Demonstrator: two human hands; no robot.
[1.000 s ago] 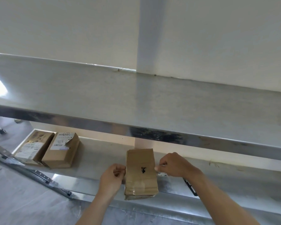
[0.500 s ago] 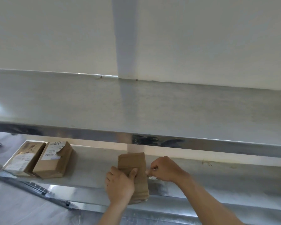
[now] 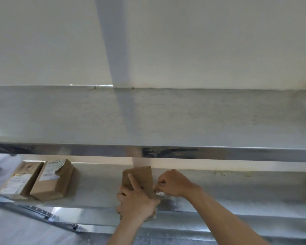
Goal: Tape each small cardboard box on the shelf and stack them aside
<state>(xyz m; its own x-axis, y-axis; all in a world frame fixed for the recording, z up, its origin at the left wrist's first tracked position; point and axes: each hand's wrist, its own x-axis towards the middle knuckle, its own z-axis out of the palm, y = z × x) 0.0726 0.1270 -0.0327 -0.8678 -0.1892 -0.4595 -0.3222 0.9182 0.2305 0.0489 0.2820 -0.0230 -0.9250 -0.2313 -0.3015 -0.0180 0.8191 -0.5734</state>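
Observation:
A small brown cardboard box (image 3: 142, 175) lies on the lower steel shelf (image 3: 95, 184), near its front edge. My left hand (image 3: 136, 200) lies flat on the box's near half, index finger stretched along its top. My right hand (image 3: 173, 183) is at the box's right edge, its fingers pinched on a small clear piece that looks like tape (image 3: 160, 193). Two more cardboard boxes sit side by side at the shelf's left end: one with a torn white label (image 3: 51, 181) and one at the far left (image 3: 19, 179).
An upper steel shelf (image 3: 166, 121) juts out above the lower one and hides its back part. A white wall with a grey vertical band rises behind. A dark metal rail (image 3: 34, 212) runs diagonally below the shelf at left.
My left hand moved from the box's left side onto its top and now presses it down. The right hand stayed pinched at the box's right edge. The camera tilted upward.

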